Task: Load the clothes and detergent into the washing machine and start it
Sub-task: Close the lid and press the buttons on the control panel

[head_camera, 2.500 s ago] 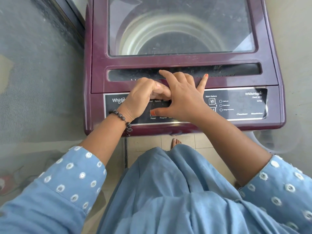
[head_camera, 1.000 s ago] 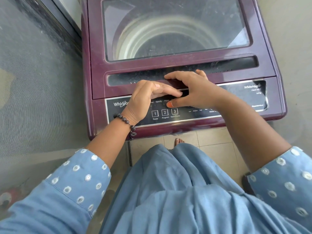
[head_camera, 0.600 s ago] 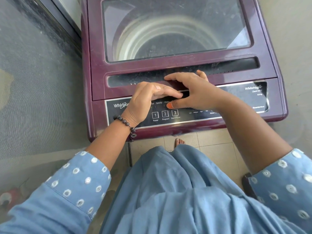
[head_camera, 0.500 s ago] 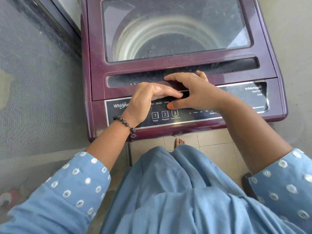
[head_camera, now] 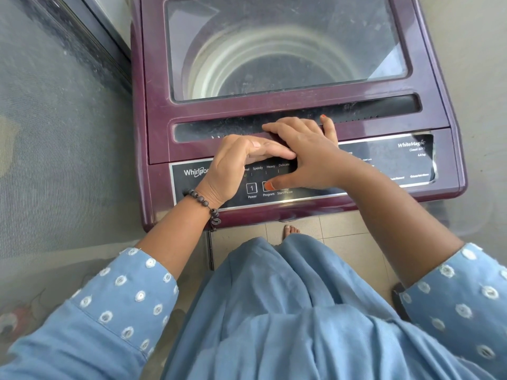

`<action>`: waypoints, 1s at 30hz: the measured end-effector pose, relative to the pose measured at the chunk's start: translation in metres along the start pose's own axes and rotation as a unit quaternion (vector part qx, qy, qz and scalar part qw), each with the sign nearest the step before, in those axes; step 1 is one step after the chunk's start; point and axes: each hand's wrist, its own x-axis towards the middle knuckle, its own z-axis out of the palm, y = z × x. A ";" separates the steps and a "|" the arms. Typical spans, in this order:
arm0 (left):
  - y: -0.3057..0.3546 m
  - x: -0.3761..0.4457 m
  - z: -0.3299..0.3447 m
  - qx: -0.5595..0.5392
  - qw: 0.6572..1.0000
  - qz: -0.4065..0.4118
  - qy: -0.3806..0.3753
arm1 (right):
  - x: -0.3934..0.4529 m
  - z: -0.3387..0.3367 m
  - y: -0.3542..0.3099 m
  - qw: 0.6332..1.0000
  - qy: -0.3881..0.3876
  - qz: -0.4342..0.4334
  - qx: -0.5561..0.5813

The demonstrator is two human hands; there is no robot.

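Your right hand (head_camera: 310,157) has slid its thumb down since a moment ago. Before, the thumb sat up by the program words; now its orange nail lies on the Program button (head_camera: 267,186), in the middle of the frame. I think you are picking the wash kind, so the start is close.

Your right hand lies flat and spread out. Its fingers reach up over the lid handle slot (head_camera: 296,120), and the thumb points left along the control panel (head_camera: 384,165). It holds nothing.

Your left hand (head_camera: 233,165) has stayed put. Its heel rests on the panel, just left of the Power button (head_camera: 251,188), and its fingers lie nearly straight, pointing right until they touch your right hand. It holds nothing too (a bead bracelet (head_camera: 204,204) hangs on that wrist).

The washing machine (head_camera: 153,105) fills the top middle of the frame. Its glass lid (head_camera: 285,48) is shut. I can see the drum through it, but the glass is too dusty to tell if clothes are inside.
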 end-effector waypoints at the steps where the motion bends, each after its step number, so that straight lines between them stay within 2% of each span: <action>1: 0.000 0.000 0.000 -0.001 1.000 0.001 0.000 | 0.000 0.000 0.000 1.000 -0.001 0.001 -0.002; 16: -0.006 0.003 -0.004 -0.037 0.999 0.008 0.008 | 0.006 -0.006 -0.008 0.999 -0.046 0.022 -0.017; 30: -0.012 0.001 -0.012 -0.021 1.000 0.019 0.013 | 0.013 0.002 -0.014 0.999 -0.037 0.034 -0.016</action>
